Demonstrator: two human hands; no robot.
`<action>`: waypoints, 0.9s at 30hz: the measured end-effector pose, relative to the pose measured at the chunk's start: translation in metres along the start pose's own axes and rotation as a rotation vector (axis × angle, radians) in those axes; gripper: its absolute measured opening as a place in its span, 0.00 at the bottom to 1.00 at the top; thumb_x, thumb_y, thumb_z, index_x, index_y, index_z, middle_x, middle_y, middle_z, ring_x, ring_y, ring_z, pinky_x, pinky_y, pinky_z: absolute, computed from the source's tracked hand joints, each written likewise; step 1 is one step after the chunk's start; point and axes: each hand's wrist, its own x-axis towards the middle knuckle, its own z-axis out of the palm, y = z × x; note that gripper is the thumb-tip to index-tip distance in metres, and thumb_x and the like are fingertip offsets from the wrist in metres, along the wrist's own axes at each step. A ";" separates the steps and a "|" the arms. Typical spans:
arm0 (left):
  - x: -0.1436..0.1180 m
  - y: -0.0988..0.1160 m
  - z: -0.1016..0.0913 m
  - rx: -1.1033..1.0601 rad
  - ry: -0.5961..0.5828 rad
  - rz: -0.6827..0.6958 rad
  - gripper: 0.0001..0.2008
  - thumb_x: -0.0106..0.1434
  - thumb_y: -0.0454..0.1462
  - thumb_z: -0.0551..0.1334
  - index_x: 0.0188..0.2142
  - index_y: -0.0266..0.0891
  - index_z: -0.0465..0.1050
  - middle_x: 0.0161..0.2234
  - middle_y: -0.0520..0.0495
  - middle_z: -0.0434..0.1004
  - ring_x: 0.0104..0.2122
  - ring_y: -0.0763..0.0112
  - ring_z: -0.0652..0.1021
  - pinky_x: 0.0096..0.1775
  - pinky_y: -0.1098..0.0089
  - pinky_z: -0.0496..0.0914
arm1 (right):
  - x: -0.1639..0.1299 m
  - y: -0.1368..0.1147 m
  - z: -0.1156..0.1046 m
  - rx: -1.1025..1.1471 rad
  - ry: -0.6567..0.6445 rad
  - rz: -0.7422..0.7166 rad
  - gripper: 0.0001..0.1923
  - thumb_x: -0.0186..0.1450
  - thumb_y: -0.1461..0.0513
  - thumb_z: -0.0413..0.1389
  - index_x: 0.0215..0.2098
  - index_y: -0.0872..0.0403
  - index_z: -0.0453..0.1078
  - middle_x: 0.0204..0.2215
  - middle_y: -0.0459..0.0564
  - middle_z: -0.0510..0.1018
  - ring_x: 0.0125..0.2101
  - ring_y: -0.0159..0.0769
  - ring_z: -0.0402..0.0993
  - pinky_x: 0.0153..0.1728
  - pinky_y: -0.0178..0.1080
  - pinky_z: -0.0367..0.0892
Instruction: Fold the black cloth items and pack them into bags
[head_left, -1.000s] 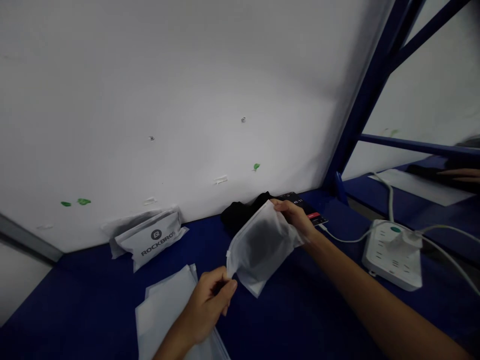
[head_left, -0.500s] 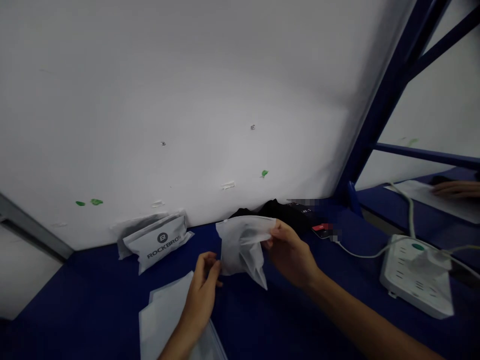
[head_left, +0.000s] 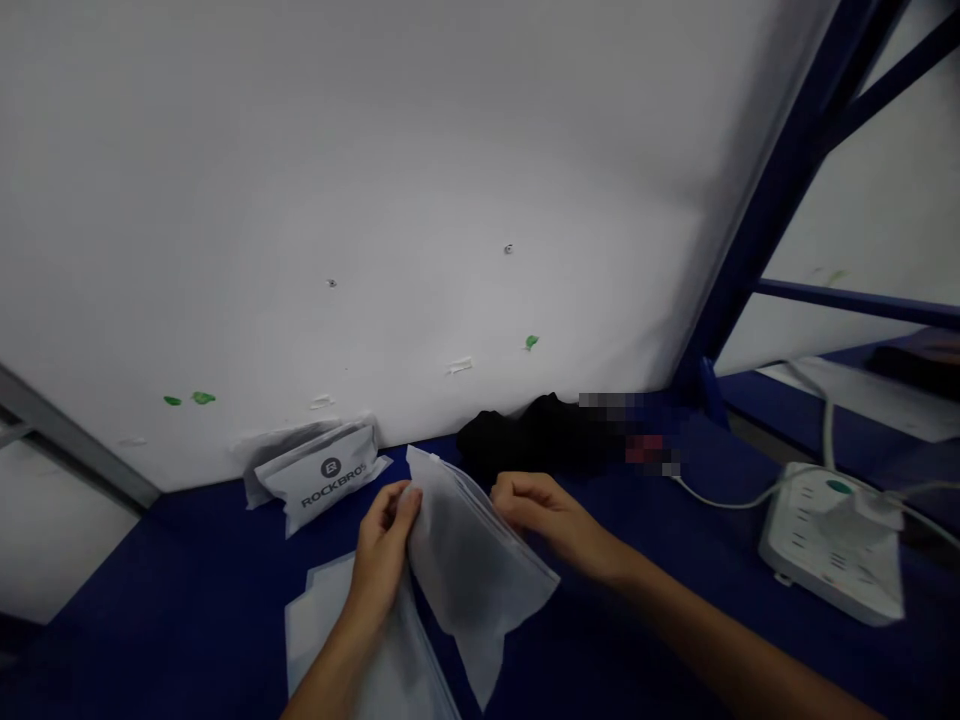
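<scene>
At about 9 o'clock of the hands, two printed pouches point(head_left: 324, 476) lean against the white wall point(head_left: 375, 200), parked out of the way. A stack of flat white bags point(head_left: 330, 630) lies on the blue table point(head_left: 187, 590) beneath the left forearm, within easy reach. The left hand point(head_left: 384, 545) rises from 6 o'clock, wrist bent, fingers together and pinched on the left edge of a frosted zip bag point(head_left: 469, 565). The right hand point(head_left: 541, 508) comes in from 4 o'clock, knuckles up, fingers curled closed on the bag's top strip, so the bag hangs tilted between them above the table. A black cloth point(head_left: 525, 440) sits at 12 o'clock, a power strip point(head_left: 829, 545) at 3 o'clock
</scene>
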 end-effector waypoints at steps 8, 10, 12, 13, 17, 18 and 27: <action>0.008 -0.009 -0.012 0.101 0.154 0.119 0.24 0.56 0.55 0.67 0.42 0.41 0.75 0.41 0.47 0.78 0.43 0.62 0.76 0.45 0.67 0.68 | 0.003 0.005 -0.003 -0.401 -0.057 0.114 0.06 0.70 0.58 0.53 0.37 0.53 0.62 0.25 0.40 0.67 0.24 0.27 0.63 0.25 0.30 0.60; 0.010 -0.010 -0.014 0.098 0.180 0.146 0.22 0.56 0.55 0.67 0.41 0.41 0.75 0.41 0.48 0.78 0.44 0.62 0.76 0.46 0.67 0.66 | 0.004 0.010 -0.004 -0.346 -0.089 0.189 0.07 0.72 0.58 0.48 0.42 0.52 0.63 0.25 0.41 0.67 0.23 0.27 0.65 0.23 0.30 0.64; 0.009 -0.008 -0.015 0.082 0.198 0.161 0.22 0.56 0.55 0.67 0.40 0.42 0.75 0.40 0.49 0.77 0.43 0.63 0.76 0.46 0.67 0.66 | 0.005 0.014 -0.006 -0.340 -0.110 0.273 0.10 0.72 0.58 0.46 0.49 0.51 0.62 0.27 0.42 0.68 0.22 0.28 0.67 0.19 0.30 0.66; 0.008 -0.007 -0.014 0.080 0.203 0.163 0.22 0.56 0.55 0.67 0.40 0.42 0.75 0.40 0.49 0.77 0.42 0.63 0.76 0.45 0.68 0.66 | 0.006 0.015 -0.007 -0.346 -0.117 0.311 0.12 0.72 0.59 0.46 0.52 0.50 0.61 0.28 0.42 0.68 0.22 0.29 0.67 0.17 0.30 0.66; 0.002 -0.001 -0.011 0.131 0.211 0.186 0.23 0.55 0.56 0.66 0.39 0.42 0.74 0.37 0.49 0.76 0.40 0.63 0.75 0.43 0.68 0.67 | 0.007 0.021 -0.011 -0.439 -0.136 0.270 0.14 0.69 0.62 0.50 0.52 0.51 0.66 0.30 0.44 0.71 0.24 0.27 0.69 0.20 0.27 0.64; 0.001 0.000 -0.009 0.145 0.208 0.202 0.23 0.55 0.56 0.66 0.38 0.41 0.74 0.37 0.48 0.76 0.40 0.62 0.75 0.43 0.67 0.67 | 0.007 0.022 -0.011 -0.473 -0.151 0.225 0.12 0.68 0.63 0.51 0.50 0.52 0.69 0.30 0.43 0.72 0.25 0.26 0.68 0.22 0.27 0.64; -0.010 -0.003 0.001 0.132 0.250 0.259 0.20 0.56 0.53 0.68 0.37 0.41 0.71 0.33 0.52 0.73 0.35 0.68 0.74 0.39 0.70 0.67 | 0.006 0.020 -0.007 -0.390 -0.399 0.307 0.17 0.63 0.52 0.60 0.43 0.56 0.75 0.32 0.47 0.77 0.29 0.32 0.72 0.28 0.31 0.69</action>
